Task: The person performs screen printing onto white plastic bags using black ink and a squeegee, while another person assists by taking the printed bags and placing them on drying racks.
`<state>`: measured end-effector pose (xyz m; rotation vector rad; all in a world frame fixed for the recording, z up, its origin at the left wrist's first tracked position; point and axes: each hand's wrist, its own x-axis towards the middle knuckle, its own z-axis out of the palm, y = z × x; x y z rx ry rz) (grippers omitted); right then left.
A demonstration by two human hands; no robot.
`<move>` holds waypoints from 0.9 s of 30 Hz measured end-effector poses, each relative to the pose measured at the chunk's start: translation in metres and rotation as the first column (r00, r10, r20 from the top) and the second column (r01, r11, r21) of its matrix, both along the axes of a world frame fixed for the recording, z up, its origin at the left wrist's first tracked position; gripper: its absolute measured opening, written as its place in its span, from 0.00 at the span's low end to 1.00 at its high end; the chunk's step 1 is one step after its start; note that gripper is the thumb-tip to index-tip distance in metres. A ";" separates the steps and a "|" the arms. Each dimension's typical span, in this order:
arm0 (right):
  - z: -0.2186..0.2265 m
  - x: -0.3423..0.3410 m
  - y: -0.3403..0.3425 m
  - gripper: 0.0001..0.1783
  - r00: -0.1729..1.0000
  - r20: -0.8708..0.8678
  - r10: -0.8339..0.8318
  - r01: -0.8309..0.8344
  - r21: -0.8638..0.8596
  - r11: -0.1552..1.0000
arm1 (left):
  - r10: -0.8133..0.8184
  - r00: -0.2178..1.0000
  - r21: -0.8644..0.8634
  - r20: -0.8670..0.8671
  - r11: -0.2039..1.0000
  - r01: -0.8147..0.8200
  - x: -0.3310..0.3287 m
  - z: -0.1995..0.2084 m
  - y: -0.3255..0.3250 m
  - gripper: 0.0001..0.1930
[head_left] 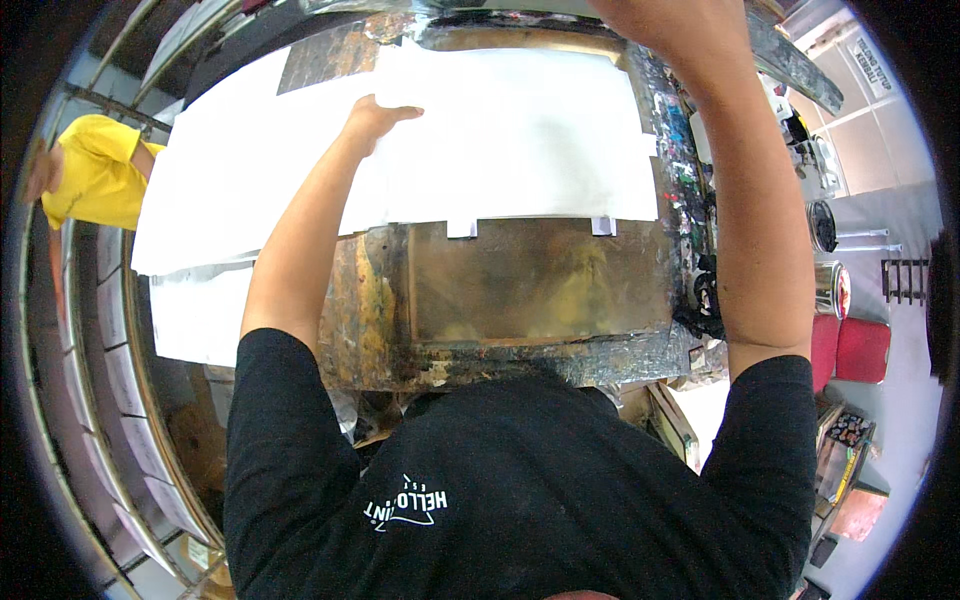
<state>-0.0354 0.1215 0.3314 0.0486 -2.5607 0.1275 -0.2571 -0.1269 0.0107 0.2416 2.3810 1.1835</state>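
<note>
A large white sheet [520,140] lies over the far part of a paint-stained work board [365,300]. At its left part, my left hand [372,122] has the thumb stretched on top, pointing right. The other fingers drop out of sight at the paper, so the hand seems closed on the sheet. More white paper [215,190] spreads to the left of my forearm. My right arm reaches far forward on the right side. Its hand [665,15] is cut off by the upper edge, and the fingers do not show. Small white tabs [461,228] stick out below the sheet's near edge.
Nearest me on the board is a brownish translucent panel [540,285]. Paint-spattered edging [685,190] runs along the right. Cans [830,288] and a red chair [862,350] stand farther right. Rack shelves [130,400] line the left, near a person in yellow [95,170].
</note>
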 end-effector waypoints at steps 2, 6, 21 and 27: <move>-0.003 0.000 0.002 0.24 0.992 -0.111 0.054 -0.049 0.051 0.997 | -0.112 0.959 -0.234 -0.260 0.971 0.050 0.009 0.012 0.005 0.39; 0.002 -0.008 0.006 0.24 0.998 0.041 -0.038 0.035 0.067 0.997 | -0.382 0.243 -0.425 -0.891 0.891 -0.158 0.030 0.044 0.047 0.48; 0.017 -0.015 0.006 0.29 0.988 -0.134 0.076 -0.080 -0.026 0.996 | -0.625 0.494 -0.608 -0.604 0.762 0.222 -0.001 0.002 0.196 0.57; 0.034 -0.008 -0.001 0.29 0.996 0.088 -0.015 0.018 -0.043 0.999 | -0.670 0.465 -0.645 -0.578 0.725 0.242 -0.009 0.000 0.189 0.55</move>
